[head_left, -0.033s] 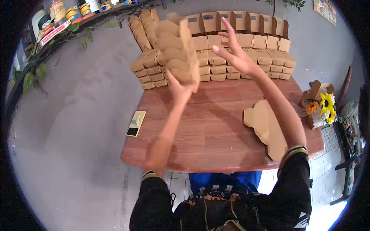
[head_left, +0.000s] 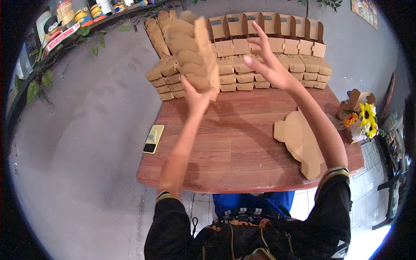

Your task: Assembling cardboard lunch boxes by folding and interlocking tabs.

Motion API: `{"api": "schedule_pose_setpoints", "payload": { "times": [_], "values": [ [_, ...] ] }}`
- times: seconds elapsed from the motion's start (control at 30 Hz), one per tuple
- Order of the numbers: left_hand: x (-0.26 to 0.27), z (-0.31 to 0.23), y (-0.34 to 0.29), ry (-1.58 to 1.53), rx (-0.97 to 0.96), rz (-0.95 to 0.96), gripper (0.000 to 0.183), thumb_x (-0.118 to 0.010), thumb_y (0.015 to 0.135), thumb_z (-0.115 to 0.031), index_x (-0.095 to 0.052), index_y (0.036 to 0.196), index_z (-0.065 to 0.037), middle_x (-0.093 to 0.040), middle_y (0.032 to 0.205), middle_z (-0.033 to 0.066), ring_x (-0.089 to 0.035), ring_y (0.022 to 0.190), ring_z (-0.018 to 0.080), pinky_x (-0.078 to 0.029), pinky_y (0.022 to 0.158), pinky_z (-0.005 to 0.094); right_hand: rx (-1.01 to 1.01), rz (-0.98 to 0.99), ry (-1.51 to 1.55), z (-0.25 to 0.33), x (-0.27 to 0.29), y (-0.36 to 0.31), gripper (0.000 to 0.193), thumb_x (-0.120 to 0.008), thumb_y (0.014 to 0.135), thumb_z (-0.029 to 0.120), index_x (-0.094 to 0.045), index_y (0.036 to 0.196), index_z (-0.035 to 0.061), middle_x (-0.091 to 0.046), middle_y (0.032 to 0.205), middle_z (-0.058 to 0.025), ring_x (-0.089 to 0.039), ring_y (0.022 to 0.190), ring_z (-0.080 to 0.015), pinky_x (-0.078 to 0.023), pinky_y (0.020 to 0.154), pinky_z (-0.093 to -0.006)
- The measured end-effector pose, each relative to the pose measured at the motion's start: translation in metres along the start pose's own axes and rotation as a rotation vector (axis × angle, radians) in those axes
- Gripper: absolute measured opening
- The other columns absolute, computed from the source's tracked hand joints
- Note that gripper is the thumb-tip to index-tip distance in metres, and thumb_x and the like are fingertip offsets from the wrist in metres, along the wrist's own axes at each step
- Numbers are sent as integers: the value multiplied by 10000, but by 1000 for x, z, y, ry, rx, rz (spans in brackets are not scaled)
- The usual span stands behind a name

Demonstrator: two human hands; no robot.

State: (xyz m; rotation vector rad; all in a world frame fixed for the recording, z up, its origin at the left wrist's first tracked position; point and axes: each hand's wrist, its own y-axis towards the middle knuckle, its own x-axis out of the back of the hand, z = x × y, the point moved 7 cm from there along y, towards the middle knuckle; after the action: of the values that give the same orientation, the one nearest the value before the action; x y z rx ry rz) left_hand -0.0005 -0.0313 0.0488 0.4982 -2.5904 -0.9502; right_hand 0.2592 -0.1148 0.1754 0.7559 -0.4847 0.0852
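My left hand (head_left: 196,94) is raised over the wooden table (head_left: 234,151) and grips a folded brown cardboard box (head_left: 195,52) from below, lifting it in front of the stacked boxes. To the right of that box is my right hand (head_left: 265,65), held up with fingers spread and holding nothing. Rows of finished brown cardboard boxes (head_left: 277,65) are stacked along the table's far edge against the wall.
A pile of flat cardboard blanks (head_left: 300,141) lies on the table's right side. A phone in a pale yellow case (head_left: 153,138) rests at the left edge. Sunflowers in a cardboard holder (head_left: 360,116) stand at the right corner. A shelf with jars (head_left: 78,19) and vines runs along the upper left.
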Motion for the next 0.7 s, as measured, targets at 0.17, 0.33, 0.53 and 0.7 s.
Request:
{"api": "schedule_pose_setpoints", "payload": {
  "times": [0.17, 0.33, 0.53, 0.7],
  "values": [
    [74, -3, 89, 48, -87, -28, 1217, -882, 638, -191, -124, 1575, -20, -421, 1477, 275, -442, 1369, 379, -399, 1118, 451, 188, 160, -19, 68, 4, -119, 1085, -720, 871, 466, -57, 1613, 33, -134, 1659, -246, -225, 1513, -380, -201, 1233, -510],
    [93, 6, 161, 352, -148, -48, 1166, -897, 615, -178, -204, 1548, -99, -522, 1404, 282, -526, 1293, 431, -448, 1073, 471, -29, 499, -80, 56, -15, -201, 1123, -780, 831, 505, -116, 1602, 32, -185, 1623, -275, -232, 1499, -434, -183, 1235, -525],
    [75, 37, 218, 410, -143, -58, 1142, -910, 626, -175, -225, 1536, -91, -554, 1385, 251, -560, 1279, 401, -462, 1064, 462, -167, 635, 135, -11, -2, -155, 1056, -823, 838, 390, -170, 1594, 47, -289, 1582, -244, -312, 1454, -436, -235, 1215, -539],
    [64, 70, 253, 369, -93, -46, 1127, -916, 632, -167, -237, 1527, -75, -554, 1400, 227, -561, 1295, 374, -459, 1076, 434, 67, 487, -77, -57, 5, 6, 1025, -836, 811, 282, -220, 1593, 41, -349, 1578, -180, -391, 1429, -311, -337, 1155, -472]
  ]
}}
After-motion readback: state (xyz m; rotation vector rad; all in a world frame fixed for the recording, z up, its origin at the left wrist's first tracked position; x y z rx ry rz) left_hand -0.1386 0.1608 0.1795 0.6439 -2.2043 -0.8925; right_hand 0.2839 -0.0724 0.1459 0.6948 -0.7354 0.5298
